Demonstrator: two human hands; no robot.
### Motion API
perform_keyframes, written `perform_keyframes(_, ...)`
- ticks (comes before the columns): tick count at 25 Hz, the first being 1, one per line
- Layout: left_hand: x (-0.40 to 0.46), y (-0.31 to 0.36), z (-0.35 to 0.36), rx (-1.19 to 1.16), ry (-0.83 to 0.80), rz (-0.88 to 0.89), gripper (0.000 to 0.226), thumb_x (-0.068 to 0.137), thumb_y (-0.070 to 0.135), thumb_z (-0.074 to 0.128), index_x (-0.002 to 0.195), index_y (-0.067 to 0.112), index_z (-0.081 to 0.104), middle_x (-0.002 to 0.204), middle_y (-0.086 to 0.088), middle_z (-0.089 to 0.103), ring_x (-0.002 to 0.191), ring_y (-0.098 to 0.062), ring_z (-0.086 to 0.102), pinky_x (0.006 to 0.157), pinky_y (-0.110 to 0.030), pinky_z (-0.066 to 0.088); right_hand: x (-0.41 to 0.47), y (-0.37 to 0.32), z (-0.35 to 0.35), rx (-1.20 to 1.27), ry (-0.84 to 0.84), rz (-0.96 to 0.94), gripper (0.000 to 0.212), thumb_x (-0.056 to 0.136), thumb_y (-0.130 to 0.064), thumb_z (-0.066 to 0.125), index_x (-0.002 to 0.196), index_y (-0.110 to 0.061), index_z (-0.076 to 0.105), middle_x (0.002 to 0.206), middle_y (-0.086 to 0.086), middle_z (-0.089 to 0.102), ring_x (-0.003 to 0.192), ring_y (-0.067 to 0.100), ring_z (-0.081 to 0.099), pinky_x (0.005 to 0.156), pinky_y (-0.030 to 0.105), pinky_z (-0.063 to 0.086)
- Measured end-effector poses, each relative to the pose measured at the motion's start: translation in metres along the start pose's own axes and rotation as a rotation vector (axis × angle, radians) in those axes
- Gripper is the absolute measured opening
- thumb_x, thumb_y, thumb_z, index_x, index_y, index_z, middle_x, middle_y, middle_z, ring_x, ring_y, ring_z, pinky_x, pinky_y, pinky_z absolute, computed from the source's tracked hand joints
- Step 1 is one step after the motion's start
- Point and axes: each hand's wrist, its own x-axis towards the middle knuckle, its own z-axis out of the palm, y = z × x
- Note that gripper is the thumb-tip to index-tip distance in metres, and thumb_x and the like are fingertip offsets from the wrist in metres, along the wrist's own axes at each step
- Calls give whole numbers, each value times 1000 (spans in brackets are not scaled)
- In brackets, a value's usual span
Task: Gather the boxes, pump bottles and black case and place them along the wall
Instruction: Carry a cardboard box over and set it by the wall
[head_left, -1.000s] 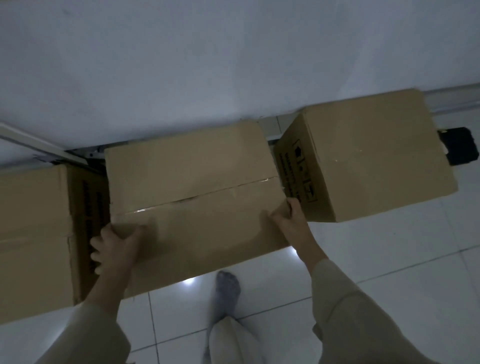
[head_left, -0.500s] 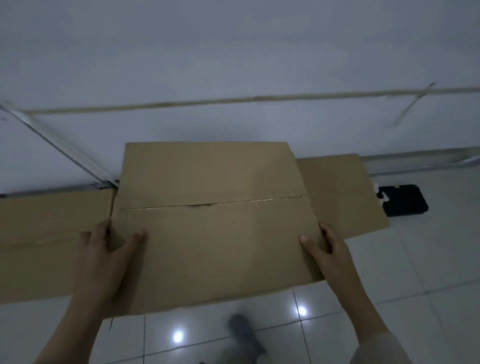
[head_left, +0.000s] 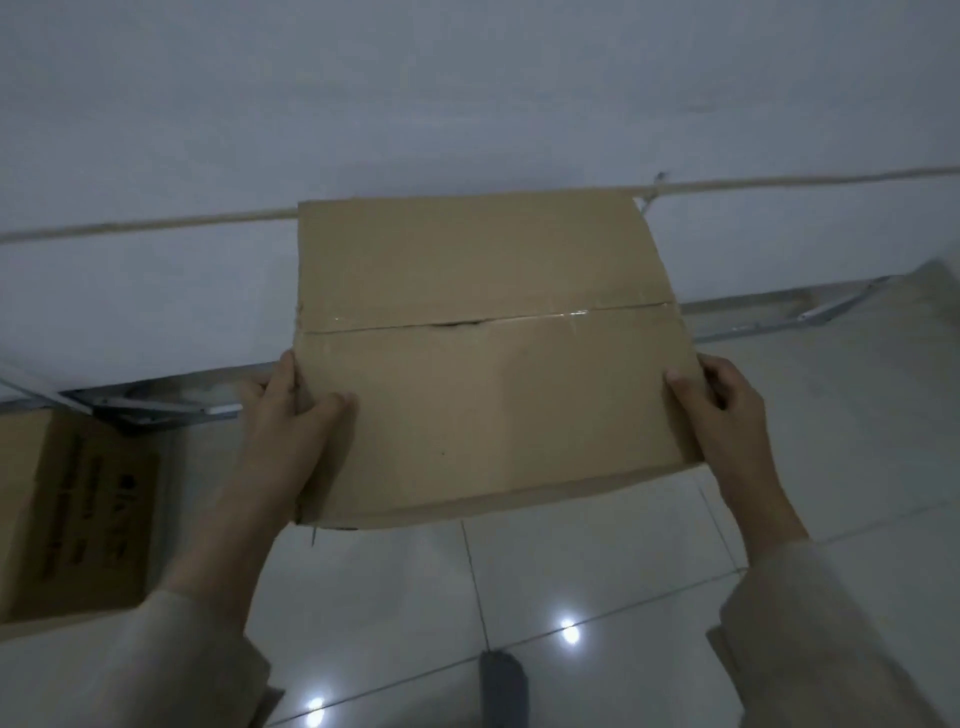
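Note:
A taped brown cardboard box (head_left: 488, 358) is held up in front of me, clear of the floor, with the white wall behind it. My left hand (head_left: 291, 426) grips its left side, thumb on top. My right hand (head_left: 722, 421) grips its right side the same way. A second cardboard box (head_left: 78, 514) with dark printing on its side stands on the floor at the left, near the wall. No pump bottles or black case are in view.
The white wall (head_left: 467, 104) runs across the top, with a metal rail (head_left: 171, 410) along its base. Glossy white floor tiles (head_left: 597, 571) lie below the box. My foot in a grey sock (head_left: 501, 680) shows at the bottom.
The box has been lifted from between two other boxes on the floor. The view has shifted to the right; the right-hand box and the black case have left the view.

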Motion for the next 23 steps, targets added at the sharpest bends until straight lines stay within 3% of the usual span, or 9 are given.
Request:
perform_keyframes(2, 10, -3, 45, 8, -10, -10, 47, 83, 25, 53, 129, 29, 42, 122, -5, 32, 116, -28, 39, 98, -39, 36, 29, 31, -18, 2, 4, 7, 30, 88, -30, 59, 113, -14, 61, 111, 4, 65, 101, 18, 60, 85, 32, 51)
perform_keyframes(4, 22, -8, 86, 36, -23, -23, 51, 80, 26, 48, 130, 26, 42, 127, -10, 34, 121, -30, 39, 105, -42, 34, 55, 60, -35, 1, -16, 24, 30, 89, -30, 58, 112, -12, 61, 108, 3, 65, 98, 16, 60, 78, 17, 51)
perform_keyframes(7, 35, -11, 125, 88, -55, -45, 55, 87, 20, 37, 142, 23, 31, 137, -12, 30, 128, -29, 33, 109, -43, 27, 81, 88, -44, 44, -63, 42, 30, 90, -27, 56, 115, -10, 59, 101, -7, 62, 93, 9, 59, 74, 13, 47)
perform_keyframes(11, 26, -19, 124, -180, -148, -8, 52, 96, 16, 39, 145, 26, 25, 146, 7, 35, 134, -17, 35, 104, -32, 31, 108, 94, -53, 200, -185, 132, 33, 94, -25, 49, 126, -17, 55, 112, -15, 60, 99, -4, 56, 74, 1, 44)
perform_keyframes(14, -2, -36, 115, -295, -156, -166, 73, 85, 47, 54, 146, 31, 18, 151, 1, 31, 135, -23, 36, 101, -40, 36, 93, 108, -52, 400, -29, 266, 40, 94, -37, 43, 133, -27, 48, 136, -7, 52, 117, 1, 51, 99, 15, 41)
perform_keyframes(16, -23, -46, 129, -303, -151, -346, 82, 76, 60, 56, 144, 39, 17, 153, 2, 26, 135, -30, 35, 101, -50, 37, 59, 125, -43, 531, 118, 446, 58, 85, -59, 41, 138, -38, 36, 147, -8, 39, 131, 12, 39, 112, 44, 31)
perform_keyframes(19, -35, -47, 161, -520, -107, -414, 62, 88, 52, 44, 143, 38, 19, 152, 4, 29, 120, -22, 54, 94, -48, 45, 25, 134, -23, 758, -79, 681, 106, 49, -88, 49, 141, -51, 13, 155, -4, 21, 133, 32, 36, 104, 63, 31)
perform_keyframes(21, -25, -42, 175, -595, -80, -315, 54, 92, 46, 40, 142, 34, 25, 145, 6, 40, 111, -6, 57, 97, -40, 46, 41, 139, -17, 819, -187, 653, 113, 41, -87, 52, 139, -54, 6, 156, -2, 18, 125, 35, 45, 96, 62, 41)
perform_keyframes(23, -14, -40, 185, -612, -92, -306, 62, 87, 52, 45, 142, 33, 24, 141, 9, 41, 116, -4, 50, 98, -34, 48, 66, 138, -14, 838, -205, 625, 112, 44, -83, 50, 141, -53, 1, 156, 0, 16, 124, 37, 46, 88, 56, 49)
